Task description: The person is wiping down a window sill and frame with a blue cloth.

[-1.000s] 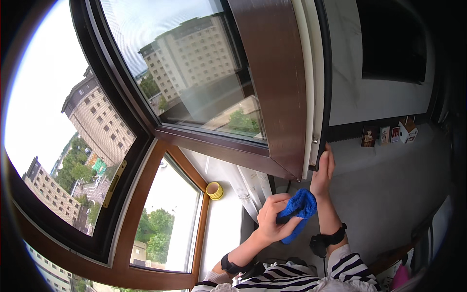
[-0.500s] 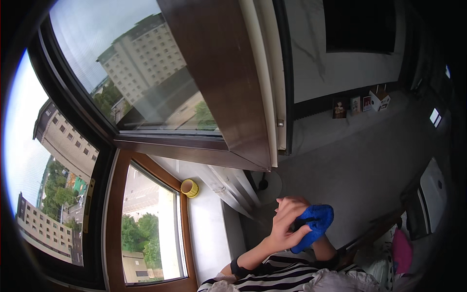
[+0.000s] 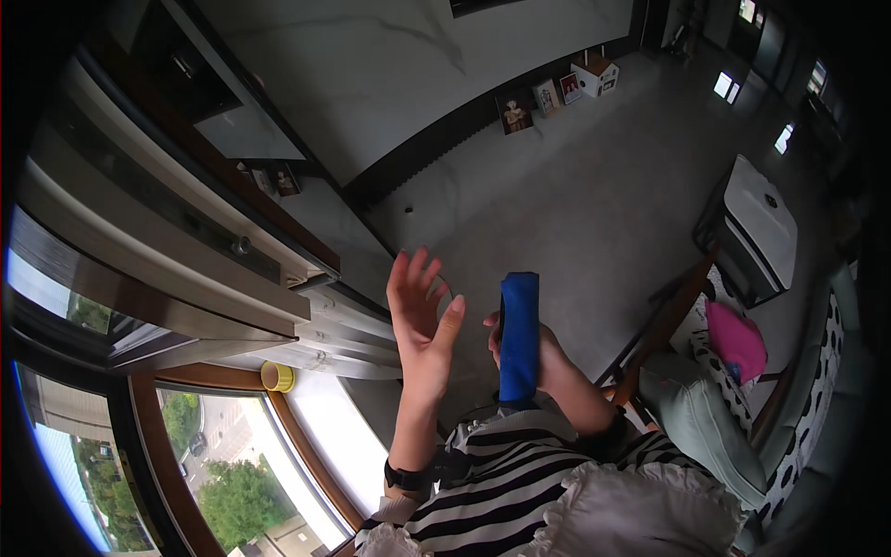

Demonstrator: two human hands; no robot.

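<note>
My right hand (image 3: 554,362) grips a blue cloth (image 3: 521,334), which stands upright as a long, narrow, flat-sided shape in front of my body. A dark strip shows along its left edge; whether something lies inside the cloth I cannot tell. Only the fingertips and the back part of that hand show, since the cloth covers the rest. To the left, my left hand (image 3: 422,311) is raised with its fingers spread and nothing in it, apart from the cloth. A dark band circles the left wrist.
An opened window sash (image 3: 167,278) stands at the left, by a white sill (image 3: 320,413) with a yellow pot (image 3: 277,377). On the right are a sofa with a green cushion (image 3: 701,418), a pink cushion (image 3: 736,342) and a white-topped box-like thing (image 3: 759,223). Pictures (image 3: 514,113) lean against the far wall.
My left hand has let go of the blue cloth and moved left, opening. The cloth has gone from bunched to upright in my right hand. The view has swung right, away from the window.
</note>
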